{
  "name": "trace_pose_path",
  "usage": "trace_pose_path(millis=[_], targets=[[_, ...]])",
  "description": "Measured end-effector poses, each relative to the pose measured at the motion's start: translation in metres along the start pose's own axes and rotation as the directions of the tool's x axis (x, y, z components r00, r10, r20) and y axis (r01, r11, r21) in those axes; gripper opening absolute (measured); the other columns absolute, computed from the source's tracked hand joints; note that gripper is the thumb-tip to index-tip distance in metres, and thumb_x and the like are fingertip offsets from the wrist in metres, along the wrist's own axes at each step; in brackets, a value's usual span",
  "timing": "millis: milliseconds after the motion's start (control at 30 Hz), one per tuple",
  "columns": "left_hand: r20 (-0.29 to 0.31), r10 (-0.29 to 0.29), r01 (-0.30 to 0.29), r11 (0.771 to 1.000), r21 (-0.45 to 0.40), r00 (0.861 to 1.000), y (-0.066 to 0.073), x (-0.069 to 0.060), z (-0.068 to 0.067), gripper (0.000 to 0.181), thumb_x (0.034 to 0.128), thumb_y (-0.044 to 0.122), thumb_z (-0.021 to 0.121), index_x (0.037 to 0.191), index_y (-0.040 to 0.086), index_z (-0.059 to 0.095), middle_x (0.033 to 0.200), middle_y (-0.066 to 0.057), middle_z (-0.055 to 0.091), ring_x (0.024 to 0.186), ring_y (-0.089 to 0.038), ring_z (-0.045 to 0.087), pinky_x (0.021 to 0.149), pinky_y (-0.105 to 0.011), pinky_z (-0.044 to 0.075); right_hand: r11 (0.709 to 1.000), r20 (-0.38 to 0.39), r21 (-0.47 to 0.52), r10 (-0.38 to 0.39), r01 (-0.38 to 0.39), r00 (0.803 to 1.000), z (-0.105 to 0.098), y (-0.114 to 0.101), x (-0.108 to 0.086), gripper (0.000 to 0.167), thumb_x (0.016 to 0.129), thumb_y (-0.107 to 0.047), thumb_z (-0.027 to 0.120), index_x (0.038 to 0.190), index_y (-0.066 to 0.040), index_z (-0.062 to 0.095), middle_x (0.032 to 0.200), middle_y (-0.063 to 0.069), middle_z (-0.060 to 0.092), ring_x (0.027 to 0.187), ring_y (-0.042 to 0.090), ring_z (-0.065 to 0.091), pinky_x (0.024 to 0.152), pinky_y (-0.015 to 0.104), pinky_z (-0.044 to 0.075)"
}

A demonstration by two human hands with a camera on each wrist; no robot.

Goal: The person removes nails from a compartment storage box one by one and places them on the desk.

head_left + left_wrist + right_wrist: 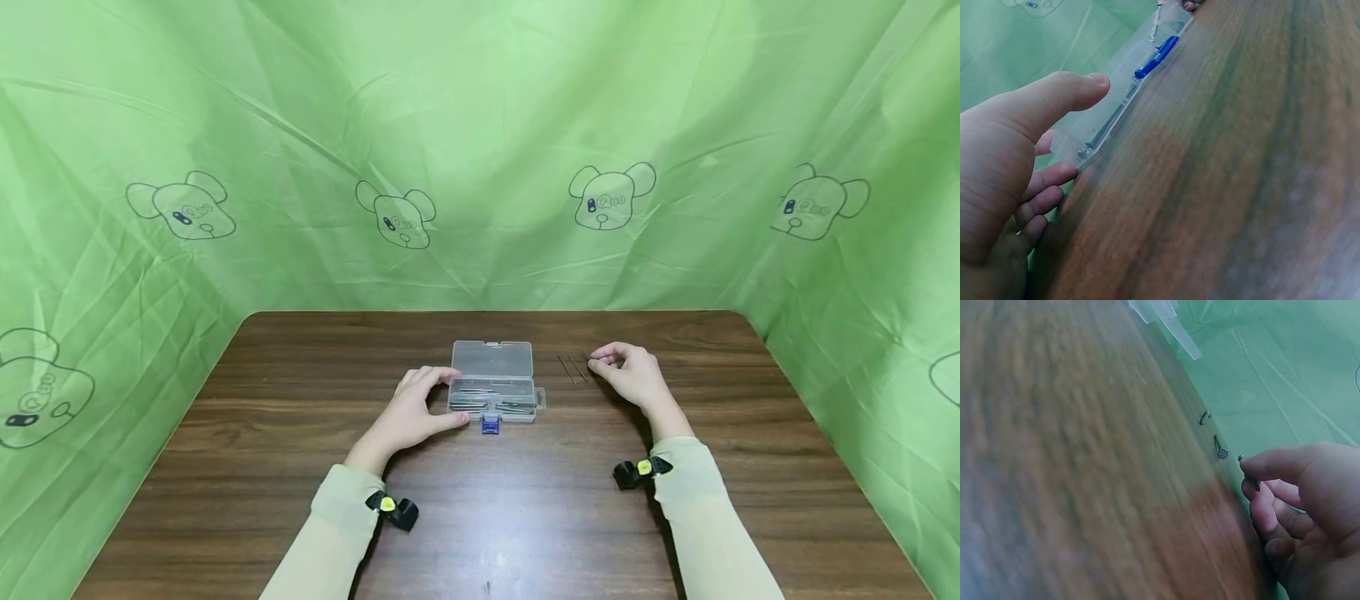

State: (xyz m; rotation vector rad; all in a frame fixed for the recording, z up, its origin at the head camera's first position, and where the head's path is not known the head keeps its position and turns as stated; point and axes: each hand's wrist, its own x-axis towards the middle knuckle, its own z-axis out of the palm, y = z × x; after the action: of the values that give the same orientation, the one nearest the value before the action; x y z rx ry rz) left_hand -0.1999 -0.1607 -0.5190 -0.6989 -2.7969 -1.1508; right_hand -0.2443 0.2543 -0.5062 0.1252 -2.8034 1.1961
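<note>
A clear plastic box (pixel 492 358) lies with its lid folded back and its blue latch (pixel 490 425) toward the front. Several thin metal nails (pixel 517 407) lie inside its compartments. My left hand (pixel 408 412) holds the box's left end, thumb at the front and fingers at the back and side. Right of the box, my right hand (pixel 633 377) pinches a nail (pixel 1256 485) between thumb and fingertips. Two more nails lie on the table just left of that hand: one with a flat ridged head (pixel 1222 452), the other nail (pixel 1205 417) nearer the box.
The brown wood-grain table (pixel 495 517) has a green cloth (pixel 487 267) with printed bear heads around its back and sides. A clear hanging tab (pixel 541 397) sticks out from the box's right end. Black cameras (pixel 403 514) are strapped at both wrists.
</note>
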Motion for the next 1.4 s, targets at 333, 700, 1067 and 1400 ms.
trace_pose_path(millis=[333, 700, 1067, 1400], targets=[[-0.002, 0.003, -0.003, 1.0, -0.001, 1.0, -0.002, 0.001, 0.001, 0.071, 0.085, 0.047, 0.094, 0.146, 0.024, 0.066, 0.14, 0.004, 0.067, 0.135, -0.028, 0.052, 0.115, -0.052, 0.038, 0.998, 0.019, -0.061, -0.028, 0.029, 0.999, 0.002, 0.007, 0.003, 0.021, 0.098, -0.026, 0.081, 0.108, -0.008, 0.081, 0.091, 0.001, 0.078, 0.081, 0.013, 0.071, 0.082, 0.039, 0.053], [-0.002, -0.001, 0.001, 1.0, 0.002, 1.0, -0.003, 0.001, 0.0, 0.072, 0.0853, 0.049, 0.093, 0.146, 0.024, 0.065, 0.14, 0.004, 0.066, 0.134, -0.028, 0.052, 0.115, -0.052, 0.04, 0.996, 0.012, -0.068, -0.058, 0.059, 0.998, 0.001, 0.003, 0.003, 0.017, 0.096, -0.022, 0.083, 0.107, -0.008, 0.084, 0.087, -0.003, 0.079, 0.078, 0.011, 0.073, 0.082, 0.039, 0.055], [-0.021, 0.016, -0.016, 1.0, -0.001, 1.0, -0.003, 0.0, 0.0, 0.072, 0.0848, 0.049, 0.094, 0.146, 0.022, 0.066, 0.14, 0.003, 0.068, 0.134, -0.028, 0.053, 0.114, -0.052, 0.04, 0.998, 0.006, -0.041, -0.046, 0.047, 0.999, 0.0, 0.001, 0.002, 0.017, 0.094, -0.022, 0.085, 0.105, -0.008, 0.085, 0.087, -0.002, 0.079, 0.078, 0.01, 0.073, 0.077, 0.03, 0.054], [-0.019, 0.017, -0.017, 1.0, -0.002, 1.0, -0.003, 0.001, 0.001, 0.072, 0.0849, 0.049, 0.094, 0.146, 0.023, 0.066, 0.139, 0.004, 0.068, 0.132, -0.028, 0.054, 0.114, -0.052, 0.04, 0.999, -0.015, -0.014, -0.041, 0.041, 0.999, -0.005, -0.009, 0.0, 0.019, 0.095, -0.023, 0.085, 0.107, -0.009, 0.084, 0.09, 0.001, 0.08, 0.078, 0.012, 0.072, 0.071, 0.024, 0.052]])
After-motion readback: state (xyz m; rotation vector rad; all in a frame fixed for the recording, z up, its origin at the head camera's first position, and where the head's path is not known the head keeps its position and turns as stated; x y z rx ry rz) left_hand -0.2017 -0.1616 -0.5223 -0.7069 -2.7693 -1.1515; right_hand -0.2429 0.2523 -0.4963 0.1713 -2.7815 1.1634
